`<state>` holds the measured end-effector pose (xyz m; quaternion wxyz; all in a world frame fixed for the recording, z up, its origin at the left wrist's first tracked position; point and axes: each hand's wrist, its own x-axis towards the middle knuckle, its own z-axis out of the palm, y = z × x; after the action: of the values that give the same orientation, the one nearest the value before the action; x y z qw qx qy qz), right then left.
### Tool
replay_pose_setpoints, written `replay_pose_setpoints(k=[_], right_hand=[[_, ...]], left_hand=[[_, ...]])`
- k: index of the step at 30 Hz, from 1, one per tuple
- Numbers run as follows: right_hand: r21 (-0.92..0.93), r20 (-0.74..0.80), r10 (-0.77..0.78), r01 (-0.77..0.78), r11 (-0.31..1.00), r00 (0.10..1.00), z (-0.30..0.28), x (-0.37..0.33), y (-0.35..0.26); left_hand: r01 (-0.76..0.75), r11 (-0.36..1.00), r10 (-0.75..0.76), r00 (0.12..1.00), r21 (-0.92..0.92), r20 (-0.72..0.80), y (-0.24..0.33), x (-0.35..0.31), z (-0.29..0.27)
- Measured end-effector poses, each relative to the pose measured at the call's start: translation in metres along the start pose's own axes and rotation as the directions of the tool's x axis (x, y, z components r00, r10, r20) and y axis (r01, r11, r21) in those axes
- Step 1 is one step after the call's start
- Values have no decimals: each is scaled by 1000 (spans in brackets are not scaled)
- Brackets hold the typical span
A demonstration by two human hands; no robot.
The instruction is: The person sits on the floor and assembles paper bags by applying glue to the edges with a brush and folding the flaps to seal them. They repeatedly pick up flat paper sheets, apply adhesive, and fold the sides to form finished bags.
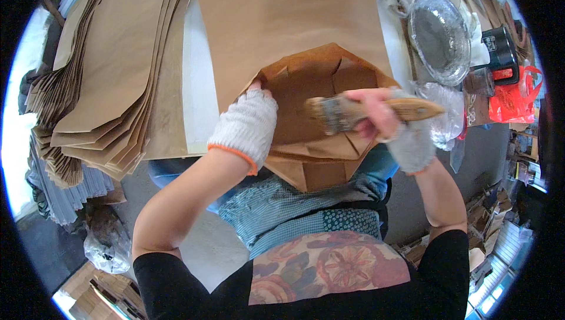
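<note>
A large brown paper bag [306, 93] lies on the table with its near end opened out into a many-sided, folded mouth. My left hand [247, 121], in a white knitted glove with an orange cuff and bare fingertips, grips the left edge of that opening. Held in my right hand [393, 125], gloved the same way, is a flat paintbrush [341, 114] with a wooden handle. Its bristles point left over the folded opening and look slightly blurred. Whether they touch the paper I cannot tell.
Stacked brown paper bags [120, 73] fill the table's left side. To the right stand a round bowl covered in clear plastic [439, 37], a black mug [500, 55] and a red plastic bag [515, 101]. A clear plastic bag [107, 243] sits on the floor at lower left.
</note>
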<state>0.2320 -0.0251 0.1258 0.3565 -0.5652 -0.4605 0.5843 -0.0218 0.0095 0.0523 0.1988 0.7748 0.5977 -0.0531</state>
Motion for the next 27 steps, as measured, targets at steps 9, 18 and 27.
replay_pose_setpoints(k=[9, 18, 27], right_hand=[[-386, 204, -185, 253, 887, 961, 45, 31, 38], [-607, -237, -328, 124, 785, 915, -35, -2, 48], [-368, -27, -273, 245, 897, 962, -59, 12, -18]], left_hand=[[-152, 979, 149, 988, 137, 31, 4, -5, -8], [31, 998, -39, 991, 59, 130, 10, 2, -9], [-373, 926, 339, 889, 58, 308, 3, -7, -32]])
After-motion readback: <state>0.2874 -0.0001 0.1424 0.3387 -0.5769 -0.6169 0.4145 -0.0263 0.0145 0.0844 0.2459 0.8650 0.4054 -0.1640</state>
